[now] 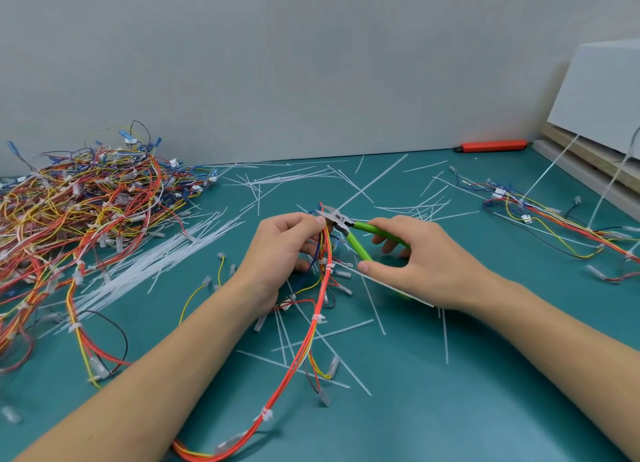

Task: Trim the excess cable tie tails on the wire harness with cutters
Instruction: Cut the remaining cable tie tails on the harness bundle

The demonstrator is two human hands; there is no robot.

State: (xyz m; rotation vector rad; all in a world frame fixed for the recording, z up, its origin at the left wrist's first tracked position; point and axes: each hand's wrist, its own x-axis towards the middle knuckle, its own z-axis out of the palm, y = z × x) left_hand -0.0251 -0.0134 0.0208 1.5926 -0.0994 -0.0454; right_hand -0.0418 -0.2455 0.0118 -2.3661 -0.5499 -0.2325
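Head: two hands (284,250), one cutters (349,231).

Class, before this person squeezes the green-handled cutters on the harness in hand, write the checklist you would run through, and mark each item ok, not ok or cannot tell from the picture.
1. Harness held steady: the left hand grips the wire harness near its upper end. Ok.
2. Cutters in hand: the right hand holds the green-handled cutters, handles spread. Ok.
3. Cutter head at the harness end, by the left fingertips. Ok.
4. Blades on a tie tail and not on a wire: too small to see. Cannot tell.
5. Left fingertips away from the blades: they look very close. Cannot tell.
6. Table around the work littered with cut tie tails. Not ok.
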